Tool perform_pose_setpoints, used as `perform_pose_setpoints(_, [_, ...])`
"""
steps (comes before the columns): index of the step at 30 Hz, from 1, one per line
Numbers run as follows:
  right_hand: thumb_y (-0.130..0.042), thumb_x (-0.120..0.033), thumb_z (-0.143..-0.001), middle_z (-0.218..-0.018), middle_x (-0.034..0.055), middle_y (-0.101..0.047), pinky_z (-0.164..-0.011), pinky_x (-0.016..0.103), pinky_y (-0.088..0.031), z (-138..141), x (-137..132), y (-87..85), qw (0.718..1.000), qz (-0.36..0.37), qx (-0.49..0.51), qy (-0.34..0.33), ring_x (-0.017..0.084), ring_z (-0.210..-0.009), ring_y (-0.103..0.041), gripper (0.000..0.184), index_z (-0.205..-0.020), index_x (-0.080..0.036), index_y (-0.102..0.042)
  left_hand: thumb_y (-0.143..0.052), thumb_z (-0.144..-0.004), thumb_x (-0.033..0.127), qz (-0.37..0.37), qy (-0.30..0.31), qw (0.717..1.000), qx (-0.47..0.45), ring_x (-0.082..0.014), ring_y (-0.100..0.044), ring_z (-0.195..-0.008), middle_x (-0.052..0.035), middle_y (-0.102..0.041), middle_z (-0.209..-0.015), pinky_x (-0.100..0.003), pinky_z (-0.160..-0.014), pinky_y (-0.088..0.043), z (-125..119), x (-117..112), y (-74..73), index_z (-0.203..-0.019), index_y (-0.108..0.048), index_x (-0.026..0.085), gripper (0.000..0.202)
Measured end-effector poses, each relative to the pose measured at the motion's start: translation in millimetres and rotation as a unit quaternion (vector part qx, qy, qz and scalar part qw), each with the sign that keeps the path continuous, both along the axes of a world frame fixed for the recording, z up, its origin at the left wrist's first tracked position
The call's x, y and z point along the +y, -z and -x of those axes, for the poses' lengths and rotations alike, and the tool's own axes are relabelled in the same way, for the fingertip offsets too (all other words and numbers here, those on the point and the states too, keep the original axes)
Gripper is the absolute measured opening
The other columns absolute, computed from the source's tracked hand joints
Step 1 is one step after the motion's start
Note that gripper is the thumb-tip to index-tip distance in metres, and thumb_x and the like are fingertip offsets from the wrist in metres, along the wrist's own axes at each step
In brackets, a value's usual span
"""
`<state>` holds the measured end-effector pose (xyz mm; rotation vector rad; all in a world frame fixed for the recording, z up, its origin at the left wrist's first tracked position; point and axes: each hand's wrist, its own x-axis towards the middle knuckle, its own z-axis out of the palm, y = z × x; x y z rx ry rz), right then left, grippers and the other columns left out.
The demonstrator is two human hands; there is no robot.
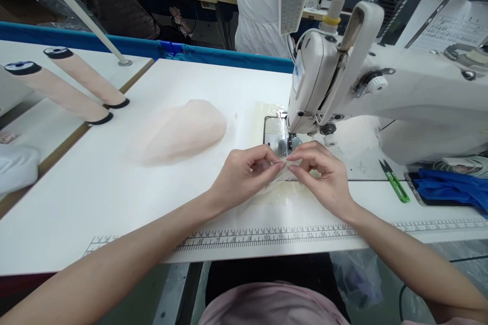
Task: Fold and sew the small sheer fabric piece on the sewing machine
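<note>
A thin, sheer pale fabric piece (280, 179) is pinched between my two hands, just in front of the sewing machine's needle. My left hand (251, 170) closes thumb and forefinger on its edge from the left. Facing it, my right hand (320, 170) pinches the same edge, and the fingertips of both hands nearly meet. Right behind the fingers are the presser foot (292, 142) and the metal needle plate (274, 132) of the white sewing machine (316, 76). Further left on the table lies a stack of sheer pinkish fabric (186, 132).
Green thread snips (394, 181) lie right of the machine, beside a phone under blue cloth (444, 188). Two pinkish rolls (63, 89) stand at the left. A printed ruler (267, 237) runs along the front edge. Other people and machines are beyond the blue-edged table.
</note>
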<state>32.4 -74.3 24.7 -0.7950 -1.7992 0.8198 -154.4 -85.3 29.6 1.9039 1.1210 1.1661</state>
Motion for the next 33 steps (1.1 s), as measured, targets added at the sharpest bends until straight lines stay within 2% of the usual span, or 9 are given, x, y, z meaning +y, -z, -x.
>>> perform_pose_setpoints(14, [-0.064,-0.012,-0.083,-0.095,0.0011,-0.058,-0.051,0.023,-0.045,0.8,-0.1,-0.2,1.0,0.004,-0.005,0.0,0.004,-0.053,-0.048,0.017,-0.095,-0.023,-0.068,-0.063,-0.085,0.024,-0.019,0.001,1.0,0.01,-0.0058,-0.046,-0.043,0.0037,-0.057,-0.054,-0.02,-0.042,-0.036,-0.4,0.0,0.6,-0.073,-0.062,0.016,0.015])
perform_pose_setpoints(26, [-0.066,-0.016,-0.082,-0.095,0.0014,-0.057,-0.054,0.024,-0.048,0.1,0.8,2.3,0.999,0.015,-0.031,-0.003,0.007,-0.059,-0.052,0.014,-0.093,-0.023,-0.066,-0.061,-0.086,0.018,-0.082,0.016,0.996,0.039,-0.0048,-0.036,-0.043,0.007,-0.05,-0.052,-0.019,-0.041,-0.031,-0.7,0.3,5.0,-0.075,-0.06,0.017,0.011])
perform_pose_setpoints(33, [-0.066,-0.014,-0.081,-0.096,-0.0002,-0.054,-0.052,0.023,-0.047,-0.1,1.0,2.2,0.999,0.031,-0.031,-0.013,0.003,-0.053,-0.047,0.015,-0.092,-0.023,-0.066,-0.059,-0.087,0.018,-0.11,0.011,0.992,0.066,-0.0046,-0.033,-0.043,0.0083,-0.046,-0.051,-0.019,-0.041,-0.029,0.4,0.5,5.0,-0.075,-0.058,0.018,0.012])
